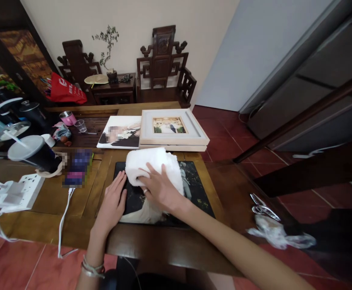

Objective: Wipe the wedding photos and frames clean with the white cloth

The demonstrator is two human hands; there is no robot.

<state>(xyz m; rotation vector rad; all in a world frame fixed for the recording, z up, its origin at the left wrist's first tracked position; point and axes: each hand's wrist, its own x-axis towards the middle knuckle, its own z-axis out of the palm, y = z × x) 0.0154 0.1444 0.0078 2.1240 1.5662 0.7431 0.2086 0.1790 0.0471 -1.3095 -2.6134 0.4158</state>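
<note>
Head view. My right hand (pixel 160 187) grips a folded white towel (pixel 174 165), fingers spread over its top, thumb side tucked at the fold; a ring shows on one finger. Towel lies on the upper middle of a dark photo panel (pixel 201 193), covering part of the printed picture; a pale gown shows along the panel's lower edge. Panel sits flat on the wooden tabletop (pixel 85 219), near the edge closest to me. My left hand (pixel 112 201) is open, holding nothing, laid along the panel's left edge, fingertips just beside the towel. Bracelets on that wrist.

Beyond the towel: a framed photo (pixel 172 127) with a pale wood frame, and at its left a white-edged photo print (pixel 127 139). Further left, a smartphone (pixel 79 169) on a white cable (pixel 62 225), a dark lidded cup (pixel 33 151) and a white power strip (pixel 27 191). Pink mug (pixel 67 118) behind. To my right, lower down, metal scissors (pixel 265 209) beside a clear plastic bag (pixel 272 231).
</note>
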